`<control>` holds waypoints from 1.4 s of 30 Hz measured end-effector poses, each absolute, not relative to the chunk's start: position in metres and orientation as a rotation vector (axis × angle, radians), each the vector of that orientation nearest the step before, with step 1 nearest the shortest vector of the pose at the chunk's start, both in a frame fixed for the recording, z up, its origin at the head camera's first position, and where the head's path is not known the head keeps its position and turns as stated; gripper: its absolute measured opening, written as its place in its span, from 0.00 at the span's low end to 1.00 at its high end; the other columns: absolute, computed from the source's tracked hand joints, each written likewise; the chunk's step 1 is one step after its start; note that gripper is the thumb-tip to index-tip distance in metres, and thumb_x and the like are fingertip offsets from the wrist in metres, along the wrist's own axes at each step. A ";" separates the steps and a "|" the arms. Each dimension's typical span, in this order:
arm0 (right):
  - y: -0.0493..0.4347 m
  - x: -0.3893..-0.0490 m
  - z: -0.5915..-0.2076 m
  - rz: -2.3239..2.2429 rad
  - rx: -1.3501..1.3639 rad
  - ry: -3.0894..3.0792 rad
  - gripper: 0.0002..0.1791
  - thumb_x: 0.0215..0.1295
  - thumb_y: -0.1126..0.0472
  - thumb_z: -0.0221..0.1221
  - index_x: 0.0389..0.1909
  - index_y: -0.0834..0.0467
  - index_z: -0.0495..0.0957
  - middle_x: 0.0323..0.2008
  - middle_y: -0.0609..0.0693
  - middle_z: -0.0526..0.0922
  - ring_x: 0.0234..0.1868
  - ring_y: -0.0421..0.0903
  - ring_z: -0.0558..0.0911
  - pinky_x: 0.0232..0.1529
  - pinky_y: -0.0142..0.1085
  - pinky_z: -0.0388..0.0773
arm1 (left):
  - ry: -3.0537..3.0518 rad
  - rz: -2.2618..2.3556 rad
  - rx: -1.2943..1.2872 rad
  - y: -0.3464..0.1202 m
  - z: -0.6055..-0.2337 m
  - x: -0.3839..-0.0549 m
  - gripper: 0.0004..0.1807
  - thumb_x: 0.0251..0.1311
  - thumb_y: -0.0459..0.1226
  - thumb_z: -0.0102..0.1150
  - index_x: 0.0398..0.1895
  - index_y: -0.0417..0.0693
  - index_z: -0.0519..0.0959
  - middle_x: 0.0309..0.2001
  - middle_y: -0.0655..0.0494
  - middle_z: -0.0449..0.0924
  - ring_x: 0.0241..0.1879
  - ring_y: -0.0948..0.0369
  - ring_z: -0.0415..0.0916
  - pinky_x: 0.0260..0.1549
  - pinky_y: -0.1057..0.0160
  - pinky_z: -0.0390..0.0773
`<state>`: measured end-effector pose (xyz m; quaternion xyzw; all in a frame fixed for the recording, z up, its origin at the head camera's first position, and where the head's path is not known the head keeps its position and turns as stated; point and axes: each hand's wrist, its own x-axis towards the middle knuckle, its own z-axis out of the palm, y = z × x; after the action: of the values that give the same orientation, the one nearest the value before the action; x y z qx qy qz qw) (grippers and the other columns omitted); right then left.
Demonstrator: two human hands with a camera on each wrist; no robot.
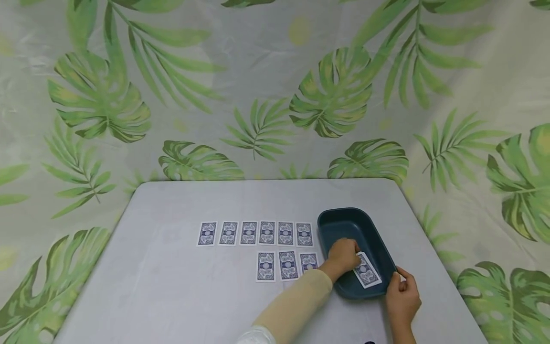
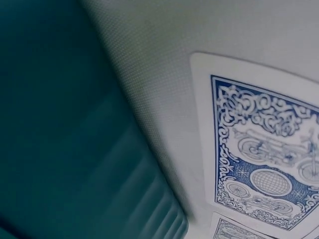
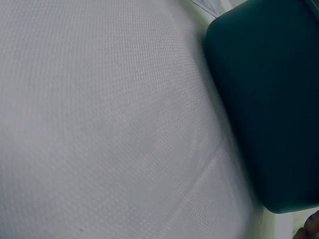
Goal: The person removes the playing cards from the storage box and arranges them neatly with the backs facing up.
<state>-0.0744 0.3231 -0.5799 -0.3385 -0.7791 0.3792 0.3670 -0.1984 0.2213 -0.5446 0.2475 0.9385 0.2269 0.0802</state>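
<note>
Inside a dark teal tray (image 1: 369,224), my left hand (image 1: 343,254) pinches the upper end of a small stack of playing cards (image 1: 368,273), blue backs up. The hand covers part of that end. My right hand (image 1: 403,295) grips the tray's near right corner by the rim. The tray's outer wall (image 2: 75,149) fills the left side of the left wrist view, with a face-down playing card (image 2: 264,154) beside it. In the right wrist view the tray (image 3: 269,104) stands at the right, with some fingertips (image 3: 312,228) at the lower corner.
Left of the tray, several face-down cards (image 1: 267,233) form a back row on the white table (image 1: 172,286). Three more (image 1: 266,266) lie in a front row; my left forearm (image 1: 296,306) partly covers the rightmost. A leaf-patterned curtain (image 1: 258,86) hangs behind the table.
</note>
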 end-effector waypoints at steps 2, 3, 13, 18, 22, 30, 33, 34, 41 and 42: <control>0.323 -0.075 -0.579 0.970 -0.866 -2.004 0.12 0.68 0.65 0.55 0.47 0.65 0.81 0.12 0.40 0.58 0.14 0.34 0.57 0.19 0.31 0.52 | 2.829 0.566 0.741 0.223 -0.544 -0.197 0.14 0.45 0.47 0.75 0.36 0.59 0.86 0.34 0.66 0.79 0.37 0.67 0.73 0.36 0.71 0.72; 0.322 -0.075 -0.579 0.966 -0.863 -2.004 0.12 0.68 0.65 0.55 0.47 0.66 0.81 0.12 0.40 0.58 0.14 0.34 0.57 0.19 0.31 0.52 | 2.833 0.525 0.732 0.223 -0.544 -0.197 0.17 0.42 0.49 0.77 0.37 0.58 0.85 0.35 0.64 0.79 0.38 0.66 0.73 0.36 0.70 0.73; 0.320 -0.076 -0.580 0.941 -0.852 -2.004 0.11 0.67 0.66 0.57 0.46 0.66 0.81 0.12 0.39 0.59 0.14 0.33 0.56 0.19 0.31 0.52 | 2.848 0.337 0.623 0.230 -0.551 -0.193 0.36 0.30 0.55 0.82 0.46 0.52 0.80 0.39 0.58 0.74 0.41 0.62 0.69 0.35 0.65 0.74; 0.320 -0.076 -0.579 0.943 -0.847 -2.001 0.11 0.67 0.67 0.56 0.46 0.66 0.81 0.12 0.39 0.59 0.15 0.33 0.56 0.19 0.32 0.52 | 2.855 0.344 0.603 0.232 -0.554 -0.193 0.37 0.28 0.55 0.83 0.45 0.51 0.79 0.39 0.57 0.74 0.41 0.61 0.68 0.35 0.65 0.74; 0.319 -0.076 -0.578 0.943 -0.839 -2.000 0.10 0.67 0.67 0.56 0.45 0.66 0.81 0.13 0.39 0.58 0.15 0.33 0.56 0.19 0.32 0.52 | 2.841 0.352 0.601 0.232 -0.554 -0.193 0.36 0.28 0.54 0.83 0.44 0.51 0.80 0.39 0.56 0.73 0.41 0.61 0.68 0.34 0.65 0.74; 0.320 -0.075 -0.577 0.947 -0.840 -2.000 0.11 0.66 0.67 0.56 0.45 0.66 0.81 0.12 0.39 0.59 0.14 0.33 0.56 0.20 0.32 0.52 | 2.797 0.405 0.610 0.232 -0.551 -0.196 0.23 0.37 0.54 0.80 0.34 0.54 0.84 0.36 0.60 0.78 0.39 0.63 0.73 0.35 0.65 0.74; 0.321 -0.075 -0.577 0.943 -0.843 -2.005 0.11 0.67 0.66 0.56 0.46 0.66 0.81 0.12 0.38 0.59 0.14 0.33 0.57 0.20 0.32 0.53 | 2.778 0.477 0.625 0.232 -0.550 -0.198 0.14 0.44 0.51 0.77 0.24 0.57 0.83 0.29 0.64 0.80 0.34 0.65 0.76 0.33 0.67 0.75; 0.321 -0.075 -0.577 0.944 -0.844 -2.005 0.11 0.67 0.66 0.56 0.46 0.66 0.81 0.12 0.38 0.59 0.14 0.33 0.57 0.20 0.32 0.53 | 2.771 0.505 0.629 0.231 -0.550 -0.198 0.13 0.45 0.50 0.76 0.20 0.57 0.82 0.26 0.65 0.79 0.32 0.66 0.77 0.32 0.67 0.75; 0.322 -0.074 -0.577 0.938 -0.861 -2.019 0.11 0.67 0.66 0.56 0.47 0.66 0.81 0.12 0.40 0.59 0.14 0.34 0.57 0.20 0.33 0.53 | 2.760 0.658 0.685 0.228 -0.550 -0.200 0.05 0.48 0.44 0.74 0.21 0.57 0.86 0.25 0.66 0.80 0.31 0.67 0.75 0.33 0.70 0.73; 0.322 -0.074 -0.577 0.938 -0.862 -2.020 0.11 0.67 0.66 0.56 0.47 0.66 0.81 0.12 0.40 0.59 0.14 0.34 0.57 0.20 0.33 0.53 | 2.768 0.670 0.689 0.227 -0.550 -0.200 0.04 0.48 0.44 0.74 0.23 0.58 0.87 0.26 0.67 0.80 0.32 0.67 0.76 0.34 0.70 0.73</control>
<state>-0.0737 0.3222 -0.5774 -0.3356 -0.7866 0.3651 0.3678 -0.2001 0.2274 -0.5497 0.2340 0.9394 0.2273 0.1055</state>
